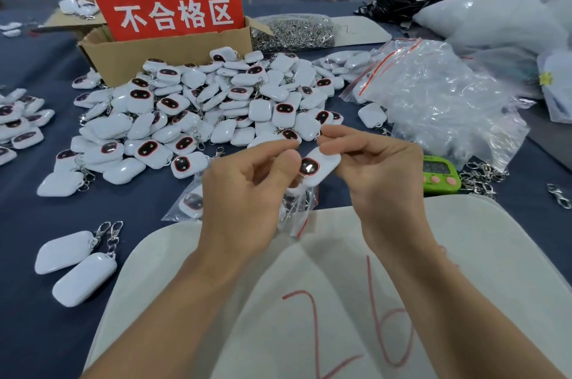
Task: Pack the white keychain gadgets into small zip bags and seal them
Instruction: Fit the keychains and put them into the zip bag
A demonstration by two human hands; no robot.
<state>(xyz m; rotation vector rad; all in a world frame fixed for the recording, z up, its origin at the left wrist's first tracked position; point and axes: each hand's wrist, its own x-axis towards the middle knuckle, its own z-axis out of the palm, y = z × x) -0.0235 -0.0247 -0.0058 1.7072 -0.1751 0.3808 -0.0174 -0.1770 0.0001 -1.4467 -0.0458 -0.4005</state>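
Between both hands I hold one white keychain gadget (320, 166) with a dark red-rimmed face, above a small clear zip bag (298, 208) that hangs under my palms. My left hand (250, 190) pinches the gadget's left end with thumb and curled fingers. My right hand (376, 168) pinches its upper right end. A big heap of the same white gadgets (216, 106) lies just beyond my hands on the blue table. A bagged gadget (188, 204) lies left of my left hand.
A cardboard box (161, 50) with a red sign (168, 12) stands behind the heap. A pile of empty zip bags (439, 100) lies at right, near a green timer (438, 174) and loose metal clasps (483, 177). Two gadgets (77, 267) lie at near left. A white numbered sack (309, 301) fills the foreground.
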